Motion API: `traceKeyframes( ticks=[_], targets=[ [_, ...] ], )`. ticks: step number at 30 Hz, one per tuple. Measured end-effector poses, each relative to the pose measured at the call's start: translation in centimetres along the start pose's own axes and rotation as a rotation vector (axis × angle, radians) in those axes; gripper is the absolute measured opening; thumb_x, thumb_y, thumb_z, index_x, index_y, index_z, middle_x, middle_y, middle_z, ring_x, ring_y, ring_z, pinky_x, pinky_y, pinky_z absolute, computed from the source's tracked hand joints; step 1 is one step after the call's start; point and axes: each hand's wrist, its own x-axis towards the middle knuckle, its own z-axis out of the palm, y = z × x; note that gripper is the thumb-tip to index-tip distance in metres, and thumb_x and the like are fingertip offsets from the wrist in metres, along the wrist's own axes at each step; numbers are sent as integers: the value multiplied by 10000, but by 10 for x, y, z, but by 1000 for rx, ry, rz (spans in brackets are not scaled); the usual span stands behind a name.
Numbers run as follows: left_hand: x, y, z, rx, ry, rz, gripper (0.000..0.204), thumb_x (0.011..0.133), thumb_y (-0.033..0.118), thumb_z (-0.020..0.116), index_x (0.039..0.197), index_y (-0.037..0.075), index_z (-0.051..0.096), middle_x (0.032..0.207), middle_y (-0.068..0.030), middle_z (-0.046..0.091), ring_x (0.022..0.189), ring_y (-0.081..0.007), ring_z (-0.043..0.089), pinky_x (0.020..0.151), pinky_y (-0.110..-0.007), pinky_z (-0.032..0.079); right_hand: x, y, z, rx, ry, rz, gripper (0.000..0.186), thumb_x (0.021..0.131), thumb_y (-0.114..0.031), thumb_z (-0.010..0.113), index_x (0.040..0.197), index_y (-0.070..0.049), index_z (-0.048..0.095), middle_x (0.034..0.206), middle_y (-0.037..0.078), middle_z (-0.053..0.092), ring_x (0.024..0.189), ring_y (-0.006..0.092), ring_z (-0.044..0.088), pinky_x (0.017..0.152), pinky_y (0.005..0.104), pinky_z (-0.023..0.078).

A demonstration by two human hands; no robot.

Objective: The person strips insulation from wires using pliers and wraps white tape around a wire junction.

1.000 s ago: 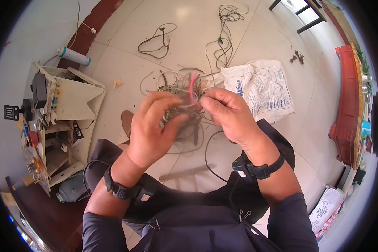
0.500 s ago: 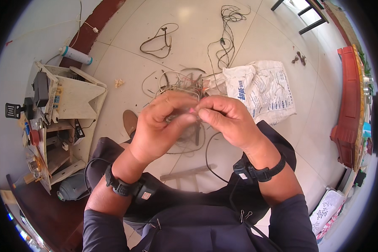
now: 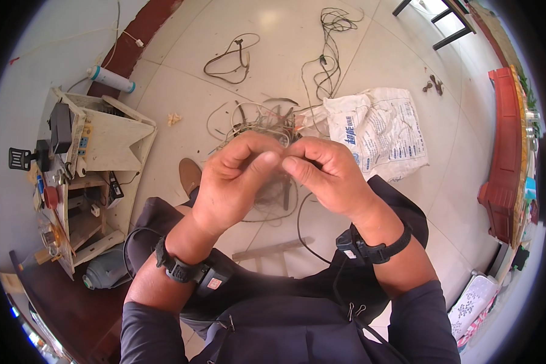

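My left hand (image 3: 233, 179) and my right hand (image 3: 329, 178) meet at the fingertips above the floor, in front of my knees. Each is closed in a pinch, thumb against fingers. Whatever lies between the fingertips is too small and too covered to name. Below and beyond them, a tangled pile of wires (image 3: 239, 124) in grey, black and reddish strands lies on the tiles, partly hidden by my hands. Just to the right of the pile is a crumpled white printed sack (image 3: 385, 130).
Further off lie a looped dark cable (image 3: 227, 80) and a long tangled cord (image 3: 329, 67). A worn wooden cabinet (image 3: 112, 136) with tools stands at left, a red-brown wooden piece of furniture (image 3: 506, 151) at right. A wooden frame (image 3: 273, 249) lies between my feet.
My left hand's thumb and fingers have closed together. A small pink bit that showed between the fingertips is now hidden. My right hand has barely moved.
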Motion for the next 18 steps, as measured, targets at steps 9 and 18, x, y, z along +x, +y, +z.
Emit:
traceKeyframes(
  ticks=[9,18],
  targets=[
    [1,-6,1,-36,15,-111,153,1030,93,549,1092,-21,631,1047,-67,646,951,-124,576,861,-285,478,2,-7,5,-139,59,-37,164,930,-151,652,916,12,669,789,115,656,722,198,609,673,320,482],
    [12,-8,8,-445,229,-317,157,1032,106,522,1019,-19,617,992,-91,661,887,-155,605,827,-297,494,7,-10,23,-153,164,-4,149,921,-116,632,888,26,662,790,150,656,720,267,627,656,360,477]
  ],
)
